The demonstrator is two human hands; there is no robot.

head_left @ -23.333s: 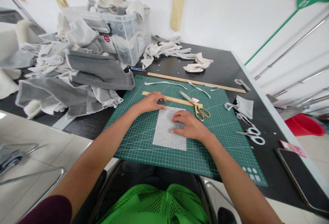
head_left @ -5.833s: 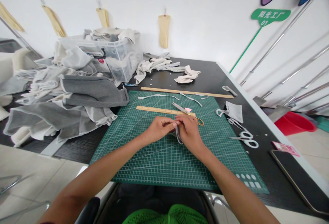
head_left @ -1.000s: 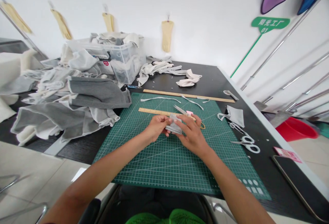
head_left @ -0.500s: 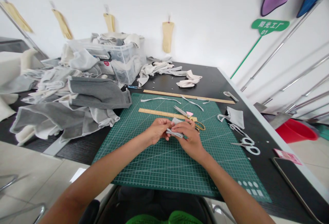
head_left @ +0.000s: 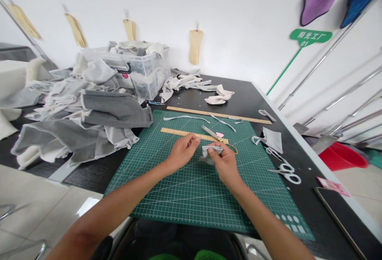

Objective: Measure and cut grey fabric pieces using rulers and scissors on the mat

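Note:
A small folded piece of grey cloth [head_left: 208, 157] is pinched in my right hand [head_left: 225, 162], thumb in front, just above the green cutting mat [head_left: 179, 196]. To its left, my left hand [head_left: 183, 148] is apart from the cloth with its fingers curled closed. Whatever lies between those fingers, if anything, is hidden. Gold-handled scissors [head_left: 210, 131] rest on the mat just beyond my right hand, with a pink piece at their pivot. They lie across a short wooden ruler [head_left: 174, 131]. Thin grey fabric strips [head_left: 186, 117] lie farther back on the mat.
Grey cloth pieces [head_left: 116, 108] are heaped at left, beside a clear plastic box [head_left: 146, 77] full of fabric. A long wooden ruler [head_left: 191, 111] crosses the mat's back edge. White-handled scissors [head_left: 291, 176], a grey cloth scrap [head_left: 273, 139] and a phone [head_left: 340, 216] lie at right.
My left hand has let go of the grey cloth and moved slightly left and up. My right hand has kept the cloth and shifted a little right.

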